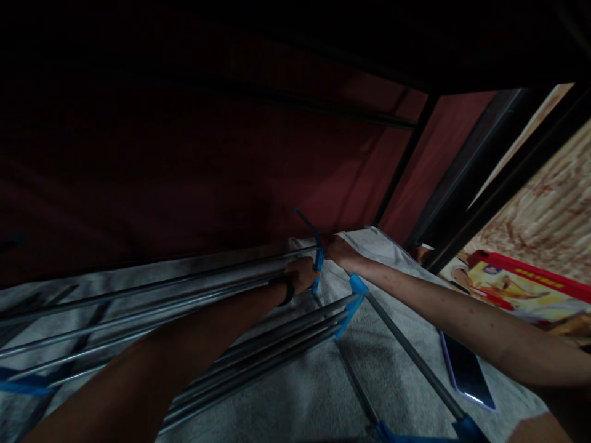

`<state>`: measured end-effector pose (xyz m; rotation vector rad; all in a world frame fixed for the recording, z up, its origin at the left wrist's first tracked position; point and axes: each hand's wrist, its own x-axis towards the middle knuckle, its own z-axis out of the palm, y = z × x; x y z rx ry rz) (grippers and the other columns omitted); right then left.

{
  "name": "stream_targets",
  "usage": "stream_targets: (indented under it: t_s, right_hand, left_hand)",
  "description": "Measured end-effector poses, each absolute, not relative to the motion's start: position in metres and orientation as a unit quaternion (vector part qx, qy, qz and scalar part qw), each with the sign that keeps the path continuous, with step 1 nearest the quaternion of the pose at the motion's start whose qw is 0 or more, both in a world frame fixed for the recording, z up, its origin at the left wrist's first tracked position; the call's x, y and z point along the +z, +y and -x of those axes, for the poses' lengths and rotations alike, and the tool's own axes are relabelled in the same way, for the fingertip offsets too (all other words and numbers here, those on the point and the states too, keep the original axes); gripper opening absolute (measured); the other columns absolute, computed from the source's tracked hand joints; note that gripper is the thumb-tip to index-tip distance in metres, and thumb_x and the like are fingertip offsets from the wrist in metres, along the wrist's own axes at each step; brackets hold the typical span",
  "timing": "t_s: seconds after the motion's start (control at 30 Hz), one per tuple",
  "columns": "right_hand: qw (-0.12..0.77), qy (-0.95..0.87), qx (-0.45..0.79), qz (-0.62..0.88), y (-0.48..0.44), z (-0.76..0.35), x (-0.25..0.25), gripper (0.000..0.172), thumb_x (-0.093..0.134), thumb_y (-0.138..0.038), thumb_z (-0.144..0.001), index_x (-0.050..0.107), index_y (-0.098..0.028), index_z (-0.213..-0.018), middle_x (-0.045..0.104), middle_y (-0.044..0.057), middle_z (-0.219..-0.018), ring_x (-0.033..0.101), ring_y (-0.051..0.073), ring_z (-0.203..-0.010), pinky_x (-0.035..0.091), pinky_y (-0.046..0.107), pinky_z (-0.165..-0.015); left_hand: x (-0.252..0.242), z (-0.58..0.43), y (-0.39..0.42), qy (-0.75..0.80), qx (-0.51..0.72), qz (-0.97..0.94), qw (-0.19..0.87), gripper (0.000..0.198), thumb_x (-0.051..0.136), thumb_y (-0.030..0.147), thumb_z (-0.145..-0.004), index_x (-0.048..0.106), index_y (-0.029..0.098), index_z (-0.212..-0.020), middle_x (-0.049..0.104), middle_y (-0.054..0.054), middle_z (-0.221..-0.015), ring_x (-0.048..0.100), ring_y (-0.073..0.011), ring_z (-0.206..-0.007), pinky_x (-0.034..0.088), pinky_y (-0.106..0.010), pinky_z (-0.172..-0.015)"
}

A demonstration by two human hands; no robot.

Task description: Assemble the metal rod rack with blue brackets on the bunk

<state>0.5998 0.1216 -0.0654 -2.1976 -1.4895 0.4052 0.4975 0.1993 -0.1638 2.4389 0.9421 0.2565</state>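
A rack of grey metal tubes point(184, 303) with blue plastic connectors lies across a grey cloth. My left hand point(301, 274), with a dark band at the wrist, is closed round a tube end beside the far blue connector point(319, 258). On the other side of that connector, my right hand point(340, 251) is closed on it, its fingertips partly hidden in shadow. A thin rod point(305, 219) sticks up past the connector towards the back. Nearer to me, a second blue connector point(355, 298) joins several more tubes and a longer leg tube point(410, 351).
The grey cloth point(300, 394) covers the surface beneath. A phone point(468, 372) lies on it under my right forearm. At the right is a red and yellow printed box point(521, 286). Dark posts point(406, 160) and a dark red curtain-like panel point(207, 184) close off the back.
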Motion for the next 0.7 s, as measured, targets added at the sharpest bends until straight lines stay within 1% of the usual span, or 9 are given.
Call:
stream_targets:
  t_s: [0.13,0.3,0.4,0.47,0.57,0.7]
  right_hand:
    - [0.199,-0.562,0.126,0.793,0.121,-0.598,-0.063,0.033,0.036,-0.021,-0.099,0.067,-0.012,-0.102,0.070,0.013,-0.097,0.067,0.017,-0.082,0.044,0.019,-0.063]
    - [0.208,-0.560,0.133,0.791,0.120,-0.594,-0.061,0.032,0.034,-0.019,-0.099,0.064,-0.011,-0.106,0.070,0.013,-0.096,0.066,0.016,-0.081,0.044,0.019,-0.063]
    - [0.190,-0.560,0.126,0.797,0.119,-0.593,-0.060,0.032,0.035,-0.020,-0.099,0.065,-0.010,-0.105,0.070,0.014,-0.099,0.067,0.018,-0.084,0.044,0.020,-0.065]
    - [0.188,-0.555,0.130,0.800,0.119,-0.593,-0.059,0.035,0.032,-0.023,-0.100,0.065,-0.010,-0.104,0.070,0.015,-0.101,0.067,0.018,-0.086,0.043,0.020,-0.064]
    - [0.204,-0.538,0.149,0.804,0.119,-0.593,-0.059,0.038,0.029,-0.025,-0.101,0.064,-0.010,-0.102,0.070,0.015,-0.100,0.067,0.017,-0.082,0.042,0.020,-0.062]
    - [0.222,-0.535,0.163,0.799,0.118,-0.592,-0.058,0.036,0.031,-0.024,-0.100,0.064,-0.011,-0.102,0.070,0.012,-0.099,0.067,0.015,-0.077,0.042,0.020,-0.061]
  left_hand:
    - [-0.162,-0.498,0.199,0.357,0.101,-0.899,0.232,0.026,0.062,0.039,-0.078,0.066,0.017,-0.091,0.071,-0.014,-0.104,0.065,-0.0293,-0.098,0.047,-0.038,-0.081]
    - [-0.158,-0.499,0.199,0.371,0.097,-0.893,0.234,0.025,0.067,0.038,-0.075,0.067,0.018,-0.089,0.073,-0.011,-0.100,0.066,-0.0259,-0.096,0.047,-0.033,-0.078]
    - [-0.156,-0.500,0.199,0.374,0.091,-0.892,0.239,0.025,0.068,0.039,-0.073,0.068,0.017,-0.087,0.073,-0.010,-0.096,0.067,-0.0248,-0.092,0.048,-0.031,-0.075]
    - [-0.154,-0.499,0.199,0.374,0.085,-0.891,0.241,0.024,0.068,0.038,-0.073,0.068,0.017,-0.086,0.074,-0.009,-0.094,0.067,-0.0229,-0.089,0.048,-0.030,-0.072]
    - [-0.153,-0.499,0.198,0.374,0.080,-0.892,0.239,0.023,0.067,0.036,-0.073,0.069,0.018,-0.086,0.074,-0.008,-0.095,0.067,-0.0221,-0.089,0.048,-0.028,-0.072]
    - [-0.152,-0.501,0.200,0.375,0.077,-0.893,0.236,0.019,0.066,0.032,-0.072,0.069,0.017,-0.084,0.073,-0.009,-0.092,0.067,-0.0238,-0.087,0.048,-0.030,-0.071]
